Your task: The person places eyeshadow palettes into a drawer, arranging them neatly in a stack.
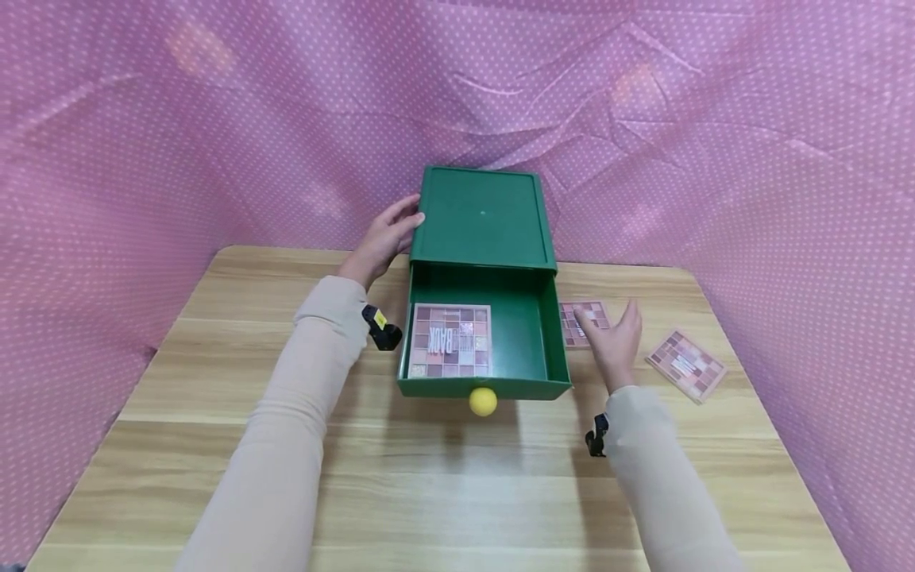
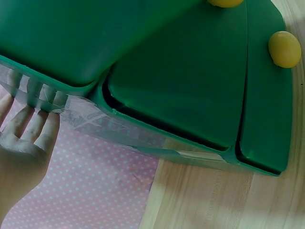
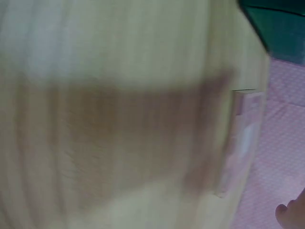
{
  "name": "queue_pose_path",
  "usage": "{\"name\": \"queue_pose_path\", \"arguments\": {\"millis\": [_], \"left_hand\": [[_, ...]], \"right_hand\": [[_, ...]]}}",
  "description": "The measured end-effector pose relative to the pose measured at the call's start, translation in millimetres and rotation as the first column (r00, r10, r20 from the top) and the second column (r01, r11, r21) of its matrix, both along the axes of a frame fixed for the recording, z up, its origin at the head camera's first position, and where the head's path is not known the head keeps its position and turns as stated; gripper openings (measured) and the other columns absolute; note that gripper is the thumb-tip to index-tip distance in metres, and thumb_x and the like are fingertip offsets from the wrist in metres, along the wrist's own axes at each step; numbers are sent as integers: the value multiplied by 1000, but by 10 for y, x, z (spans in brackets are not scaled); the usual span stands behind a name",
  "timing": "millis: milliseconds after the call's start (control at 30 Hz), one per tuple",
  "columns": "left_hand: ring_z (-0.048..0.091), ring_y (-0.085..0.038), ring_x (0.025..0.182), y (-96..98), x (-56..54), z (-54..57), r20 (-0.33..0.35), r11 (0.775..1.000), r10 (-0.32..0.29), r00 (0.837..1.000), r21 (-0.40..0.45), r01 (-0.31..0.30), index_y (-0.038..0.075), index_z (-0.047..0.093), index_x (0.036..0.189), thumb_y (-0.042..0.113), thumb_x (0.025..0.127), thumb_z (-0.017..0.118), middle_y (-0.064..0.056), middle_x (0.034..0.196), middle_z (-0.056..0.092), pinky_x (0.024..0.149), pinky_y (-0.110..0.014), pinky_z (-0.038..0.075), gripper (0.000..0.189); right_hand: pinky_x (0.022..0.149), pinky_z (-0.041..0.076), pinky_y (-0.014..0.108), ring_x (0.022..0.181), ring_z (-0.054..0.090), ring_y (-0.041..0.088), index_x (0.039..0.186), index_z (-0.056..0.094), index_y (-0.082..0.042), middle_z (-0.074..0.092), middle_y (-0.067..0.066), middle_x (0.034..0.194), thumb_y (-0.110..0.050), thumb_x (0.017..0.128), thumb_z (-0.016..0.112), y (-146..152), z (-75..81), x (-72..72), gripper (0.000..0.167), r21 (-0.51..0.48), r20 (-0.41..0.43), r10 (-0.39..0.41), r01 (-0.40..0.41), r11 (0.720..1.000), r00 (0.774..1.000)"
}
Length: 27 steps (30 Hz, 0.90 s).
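A green drawer cabinet (image 1: 482, 218) stands at the back of the table with its top drawer (image 1: 522, 338) pulled out. Inside the drawer, on the left, lies an eyeshadow palette (image 1: 452, 342). My left hand (image 1: 382, 242) touches the cabinet's left side; in the left wrist view its fingers (image 2: 35, 124) lie straight against the clear side wall. To the right of the drawer, my right hand (image 1: 616, 342) has thumb and fingers spread over a second palette (image 1: 584, 318), partly hidden by the hand. No contact with that palette is plain. Only a fingertip (image 3: 290, 214) shows in the right wrist view.
A third palette (image 1: 688, 365) lies askew on the wooden table (image 1: 457, 508), right of my right hand. Yellow knobs (image 2: 285, 49) stick out from the closed lower drawers (image 2: 186, 81). Behind the table hangs a pink dotted cloth (image 1: 322, 119).
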<state>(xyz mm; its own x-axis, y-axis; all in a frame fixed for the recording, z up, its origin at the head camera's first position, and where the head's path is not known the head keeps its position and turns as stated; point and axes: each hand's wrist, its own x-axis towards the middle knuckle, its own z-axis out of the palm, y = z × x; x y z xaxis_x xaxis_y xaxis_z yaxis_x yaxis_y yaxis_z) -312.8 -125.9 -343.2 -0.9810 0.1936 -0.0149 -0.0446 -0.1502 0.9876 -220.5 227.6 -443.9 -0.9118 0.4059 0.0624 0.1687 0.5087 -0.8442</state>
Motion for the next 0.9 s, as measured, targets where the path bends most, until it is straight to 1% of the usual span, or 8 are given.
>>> {"name": "queue_pose_path", "arguments": {"millis": [133, 267, 333, 500, 600, 767, 833, 900], "left_hand": [[35, -15, 118, -7, -9, 4, 2, 1000, -2, 1000, -2, 2, 14, 34, 133, 18, 87, 53, -3, 137, 28, 91, -31, 36, 50], [35, -16, 118, -5, -19, 8, 4, 1000, -2, 1000, 2, 2, 14, 34, 133, 18, 87, 53, -3, 137, 28, 91, -31, 36, 50], [36, -17, 117, -1, -19, 8, 4, 1000, -1, 1000, 3, 1, 14, 34, 133, 18, 87, 53, -3, 137, 28, 91, -32, 36, 49], [36, -17, 117, 7, -9, 9, 8, 1000, -4, 1000, -14, 4, 15, 34, 133, 18, 87, 53, -2, 137, 27, 90, -32, 37, 50], [35, -17, 118, 8, -2, 12, 9, 1000, -4, 1000, -21, 4, 15, 34, 133, 19, 87, 53, -2, 138, 27, 91, -32, 36, 50], [35, -17, 118, 3, -5, 17, 1, 1000, -3, 1000, -19, 3, 15, 34, 133, 19, 87, 53, -2, 138, 26, 90, -32, 36, 50], [35, -17, 118, 1, -7, 16, 0, 1000, -5, 1000, -19, 5, 15, 34, 133, 19, 87, 53, -2, 138, 26, 91, -32, 36, 50], [35, -18, 118, -5, -4, 13, 3, 1000, -1, 1000, -16, 1, 15, 34, 133, 19, 87, 53, -2, 138, 26, 91, -33, 36, 50]], "right_hand": [[102, 8, 39, 127, 0, 25, 138, -6, -8, -2, 14, 142, -61, 63, 62, -24, -108, -2, 114, 18, 85, -13, 12, 1000, 996], [101, 10, 42, 127, -1, 27, 137, -12, -8, -7, 14, 142, -62, 64, 60, -46, -193, -5, 116, 38, 189, -9, 2, 999, 982], [101, 9, 43, 127, -1, 29, 136, -13, -6, -8, 15, 141, -60, 65, 61, -54, -227, -5, 115, 44, 220, -6, -4, 999, 976], [102, 8, 42, 126, 4, 32, 135, -9, 1, -3, 20, 140, -63, 63, 60, -57, -291, 19, 119, 99, 266, -26, 0, 995, 964], [101, 6, 43, 125, 3, 35, 135, -10, 2, -4, 22, 139, -66, 61, 59, -56, -322, 33, 122, 147, 326, -31, -18, 989, 945], [100, -2, 44, 124, -8, 38, 132, -15, 6, -14, 25, 137, -62, 67, 57, -38, -359, 21, 118, 197, 428, -3, -90, 976, 904], [100, -4, 44, 124, -10, 39, 131, -15, 8, -14, 27, 136, -61, 68, 57, -32, -373, 7, 118, 211, 451, 6, -113, 971, 892], [100, -4, 44, 123, -11, 41, 129, -15, 11, -14, 30, 135, -63, 66, 57, -44, -371, 0, 121, 222, 454, 15, -129, 967, 891]]}}
